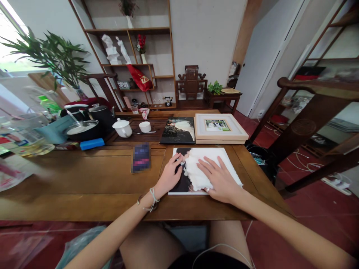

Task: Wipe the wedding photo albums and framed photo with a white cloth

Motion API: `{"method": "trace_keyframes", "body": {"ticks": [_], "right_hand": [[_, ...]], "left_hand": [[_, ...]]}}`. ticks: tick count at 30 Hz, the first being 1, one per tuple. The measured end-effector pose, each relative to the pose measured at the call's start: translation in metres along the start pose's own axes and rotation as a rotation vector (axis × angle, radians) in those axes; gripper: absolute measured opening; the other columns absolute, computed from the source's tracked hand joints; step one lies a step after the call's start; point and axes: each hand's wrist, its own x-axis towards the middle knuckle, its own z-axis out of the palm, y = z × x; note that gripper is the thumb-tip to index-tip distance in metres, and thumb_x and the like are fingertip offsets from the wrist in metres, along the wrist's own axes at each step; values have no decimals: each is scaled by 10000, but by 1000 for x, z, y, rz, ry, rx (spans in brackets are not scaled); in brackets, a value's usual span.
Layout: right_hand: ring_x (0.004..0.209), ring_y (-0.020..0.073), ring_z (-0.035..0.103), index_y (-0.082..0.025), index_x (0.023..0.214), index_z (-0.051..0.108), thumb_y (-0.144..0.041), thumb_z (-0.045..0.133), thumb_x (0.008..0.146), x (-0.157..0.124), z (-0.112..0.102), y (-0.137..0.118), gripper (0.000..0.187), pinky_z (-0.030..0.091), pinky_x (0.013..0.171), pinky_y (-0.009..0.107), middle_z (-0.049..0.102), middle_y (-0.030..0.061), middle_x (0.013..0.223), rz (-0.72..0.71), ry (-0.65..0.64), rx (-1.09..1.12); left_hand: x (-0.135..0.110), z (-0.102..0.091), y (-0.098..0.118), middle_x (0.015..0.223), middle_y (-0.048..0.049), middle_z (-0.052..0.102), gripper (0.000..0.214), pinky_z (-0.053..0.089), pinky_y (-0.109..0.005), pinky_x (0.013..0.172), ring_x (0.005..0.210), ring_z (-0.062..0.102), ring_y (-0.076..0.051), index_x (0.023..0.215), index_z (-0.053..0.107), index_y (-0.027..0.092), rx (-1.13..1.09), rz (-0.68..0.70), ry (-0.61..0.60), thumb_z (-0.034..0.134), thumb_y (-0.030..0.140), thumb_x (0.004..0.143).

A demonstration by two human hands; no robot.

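Note:
A photo panel with white edges [180,193] lies flat on the wooden table in front of me. Its left side shows a dark printed picture, and a white, ragged-edged sheet like cloth or tissue [198,181] covers much of the rest. I cannot tell whether that sheet is loose. My left hand [171,175] rests on the panel's left part, fingers stretched out toward the white edge. Flat on the white sheet lies my right hand [217,177], a ring on one finger and the fingers spread. Neither hand grips anything.
Behind the panel lie a dark photo album [178,130] and a light wooden picture frame [221,127]. A blurred dark packet [141,157] is to the left. Further back stand a white teapot [122,128], a white cup [145,127] and a lidded pan [82,130]. A wooden chair [305,123] stands right.

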Motion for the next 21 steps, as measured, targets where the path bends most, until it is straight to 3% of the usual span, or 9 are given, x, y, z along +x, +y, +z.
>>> {"method": "trace_keyframes", "body": {"ticks": [10,16,21], "right_hand": [[1387,341,230,-96,1425,380,-314,467,828,42,5,22,642,64,1085,660,371,158,1494,175,29,15],[1399,375,177,-71,1453,325,-301,503,793,16,9,-3,721,20,1085,670,313,185,1519,69,36,-68],[1422,348,120,-81,1468,299,-301,499,788,-9,2,-21,742,-16,1112,632,280,159,1540,-41,9,-29]], "left_hand": [[0,-4,5,1443,-137,468,419,302,-456,1157,1367,406,-248,1302,554,150,-1,-13,-34,428,201,905],[-1,3,-1,1433,-148,472,415,302,-483,1152,1367,400,-259,1294,557,157,-23,1,0,427,192,901],[-2,5,-4,1442,-124,463,434,301,-471,1154,1373,387,-248,1314,540,180,8,10,-2,422,178,896]]}}
